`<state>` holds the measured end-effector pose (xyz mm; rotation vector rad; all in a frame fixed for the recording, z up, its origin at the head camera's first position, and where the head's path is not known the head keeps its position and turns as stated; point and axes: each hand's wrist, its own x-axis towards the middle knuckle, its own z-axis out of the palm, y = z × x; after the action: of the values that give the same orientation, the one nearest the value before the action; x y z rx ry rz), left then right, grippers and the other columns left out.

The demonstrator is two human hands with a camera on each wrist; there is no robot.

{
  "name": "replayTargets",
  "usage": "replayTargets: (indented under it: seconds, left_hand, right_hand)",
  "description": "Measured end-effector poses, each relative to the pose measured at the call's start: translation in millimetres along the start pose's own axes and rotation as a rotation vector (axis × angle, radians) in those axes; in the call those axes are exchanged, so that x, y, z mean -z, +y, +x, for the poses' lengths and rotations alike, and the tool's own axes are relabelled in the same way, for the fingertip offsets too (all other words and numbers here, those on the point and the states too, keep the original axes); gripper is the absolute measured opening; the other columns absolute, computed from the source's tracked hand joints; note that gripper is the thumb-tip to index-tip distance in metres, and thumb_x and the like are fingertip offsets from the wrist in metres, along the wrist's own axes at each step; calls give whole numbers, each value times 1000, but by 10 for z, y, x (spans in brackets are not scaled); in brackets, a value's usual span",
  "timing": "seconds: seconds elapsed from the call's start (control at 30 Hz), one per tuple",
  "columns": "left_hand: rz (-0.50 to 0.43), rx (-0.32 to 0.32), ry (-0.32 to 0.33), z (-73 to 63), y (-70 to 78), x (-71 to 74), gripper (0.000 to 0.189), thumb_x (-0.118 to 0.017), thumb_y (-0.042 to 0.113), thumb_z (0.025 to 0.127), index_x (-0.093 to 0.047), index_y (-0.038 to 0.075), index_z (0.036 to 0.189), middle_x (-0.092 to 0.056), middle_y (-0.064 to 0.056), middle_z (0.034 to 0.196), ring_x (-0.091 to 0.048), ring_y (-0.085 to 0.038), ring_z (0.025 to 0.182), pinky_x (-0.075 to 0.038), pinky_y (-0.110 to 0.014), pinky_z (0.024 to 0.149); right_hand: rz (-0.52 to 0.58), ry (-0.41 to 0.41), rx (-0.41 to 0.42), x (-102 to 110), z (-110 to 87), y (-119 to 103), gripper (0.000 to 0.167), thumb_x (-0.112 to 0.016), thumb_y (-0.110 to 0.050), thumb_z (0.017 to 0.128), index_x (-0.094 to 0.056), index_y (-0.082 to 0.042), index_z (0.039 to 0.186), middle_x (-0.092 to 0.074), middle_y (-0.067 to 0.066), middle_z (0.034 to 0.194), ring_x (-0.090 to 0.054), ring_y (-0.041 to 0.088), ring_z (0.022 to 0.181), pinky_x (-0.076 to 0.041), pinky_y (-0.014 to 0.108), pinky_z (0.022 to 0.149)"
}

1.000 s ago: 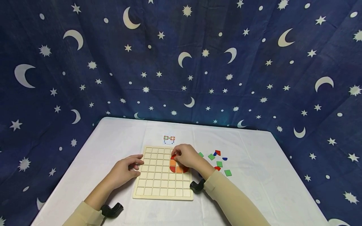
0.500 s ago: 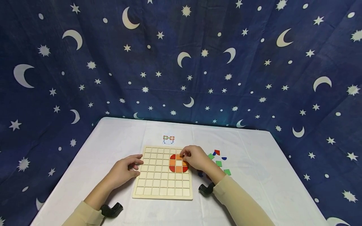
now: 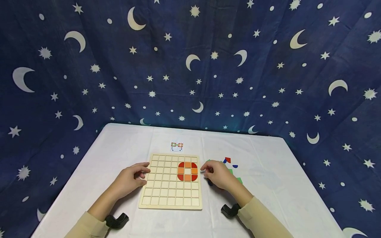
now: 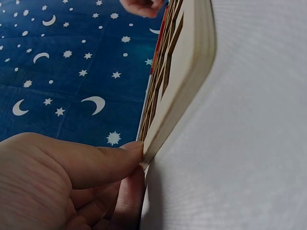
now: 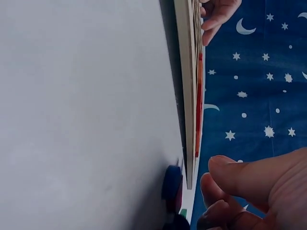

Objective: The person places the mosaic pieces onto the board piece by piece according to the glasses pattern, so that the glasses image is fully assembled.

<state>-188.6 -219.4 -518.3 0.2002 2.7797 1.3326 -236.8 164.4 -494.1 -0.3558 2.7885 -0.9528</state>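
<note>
A pale wooden grid board (image 3: 170,192) lies on the white cloth. On its right side, red rounded-corner pieces (image 3: 181,178) and orange square pieces (image 3: 187,164) form a ring around a bare middle cell. My left hand (image 3: 131,179) rests against the board's left edge; the left wrist view puts its thumb tip (image 4: 133,152) right at that rim. Just off the right edge is my right hand (image 3: 219,173), fingers loosely bent and no piece showing in them. It partly covers loose pieces, including green ones (image 3: 239,180); in the right wrist view a blue piece (image 5: 171,182) sits below its fingers.
A small printed pattern card (image 3: 177,146) lies beyond the board. Further loose pieces, a red one (image 3: 228,160) and a blue half-round (image 3: 235,166), are to the right. A dark blue curtain (image 3: 166,66) with moons and stars rises behind the white-covered table (image 3: 262,158).
My right hand has left the ring's upper right and moved right, off the board toward the loose pieces. The whole ring is now uncovered. My left hand has stayed at the board's edge.
</note>
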Motion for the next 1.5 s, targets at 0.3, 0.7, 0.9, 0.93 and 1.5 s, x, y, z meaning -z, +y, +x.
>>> replayTargets:
  seconds: [0.3, 0.7, 0.9, 0.93, 1.5]
  left_hand:
    - [-1, -24, 2, 4, -25, 1, 38, -84, 1, 85, -78, 14, 120, -62, -6, 156, -61, -12, 94, -49, -23, 82]
    - [10, -33, 5, 2, -4, 16, 38, -84, 1, 85, -78, 14, 120, -63, -6, 156, -61, -11, 94, -49, -23, 84]
    - [-1, -28, 4, 0, -9, 2, 38, -84, 1, 85, -78, 14, 120, -62, -6, 156, -61, -11, 95, -49, -23, 84]
    - [-2, -26, 4, 0, -10, -1, 38, -84, 1, 85, -78, 15, 120, -62, -5, 156, -61, -11, 95, -49, -23, 84]
    - [-11, -25, 3, -9, -17, -1, 37, -85, 1, 85, -78, 14, 119, -62, -6, 156, -61, -11, 94, -48, -23, 82]
  right_hand:
    - [-38, 54, -14, 46, -230, 126, 17, -81, -5, 93, -78, -21, 98, -60, -7, 80, -56, 13, 83, -48, 28, 75]
    - [-38, 83, -119, 162, -253, 316, 20, -82, -3, 92, -78, -18, 105, -60, -1, 83, -57, 16, 81, -50, 25, 68]
    - [-73, 88, -125, 204, -204, 404, 19, -81, -2, 90, -77, -15, 104, -59, 0, 82, -56, 16, 83, -49, 29, 74]
    - [-74, 85, -125, 215, -201, 413, 19, -81, -2, 90, -77, -15, 104, -59, 0, 81, -56, 16, 83, -49, 30, 74]
    - [-102, 61, -109, 263, -197, 465, 22, -86, -4, 87, -72, -18, 95, -58, 0, 82, -55, 17, 82, -48, 31, 74]
